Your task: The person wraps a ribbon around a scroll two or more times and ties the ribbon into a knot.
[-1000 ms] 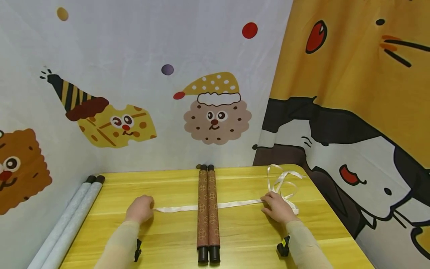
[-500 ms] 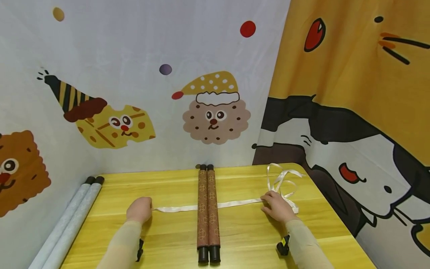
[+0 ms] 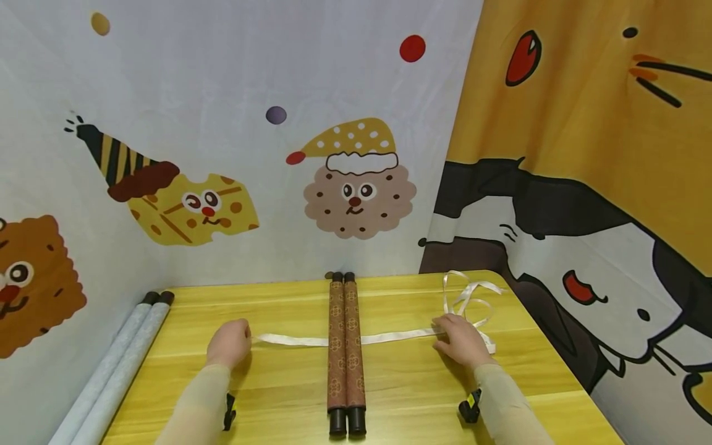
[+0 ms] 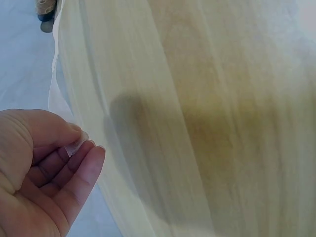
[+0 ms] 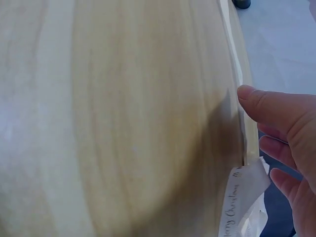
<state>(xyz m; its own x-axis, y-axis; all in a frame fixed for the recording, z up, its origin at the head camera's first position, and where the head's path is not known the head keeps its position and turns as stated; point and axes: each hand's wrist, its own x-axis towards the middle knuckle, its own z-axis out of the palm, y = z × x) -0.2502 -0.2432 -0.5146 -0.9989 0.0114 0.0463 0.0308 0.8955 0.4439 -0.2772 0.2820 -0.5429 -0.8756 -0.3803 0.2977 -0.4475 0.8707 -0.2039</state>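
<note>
A brown patterned scroll (image 3: 337,364), rolled from both ends with dark end knobs, lies lengthwise mid-table. Beneath it a white ribbon (image 3: 295,340) runs crosswise, out to both sides. On the left, my left hand (image 3: 229,343) pinches the ribbon's end between thumb and fingertips, a little above the table, as the left wrist view shows. My right hand (image 3: 464,340) is over the ribbon's other side, thumb and fingers apart, the thumb by the strip. Whether that thumb touches the ribbon I cannot tell. Printed lettering shows on the ribbon (image 5: 232,200) in the right wrist view.
Loose loops of ribbon (image 3: 464,296) lie beyond my right hand. A pale blue rolled scroll (image 3: 119,364) with dark ends lies along the left edge of the yellow wooden table (image 3: 411,383). A cartoon-printed cloth (image 3: 222,80) hangs behind the table.
My left hand has shifted slightly away from me with the ribbon end, and the left stretch of ribbon has moved the same way. My right hand and the scroll stay nearly still.
</note>
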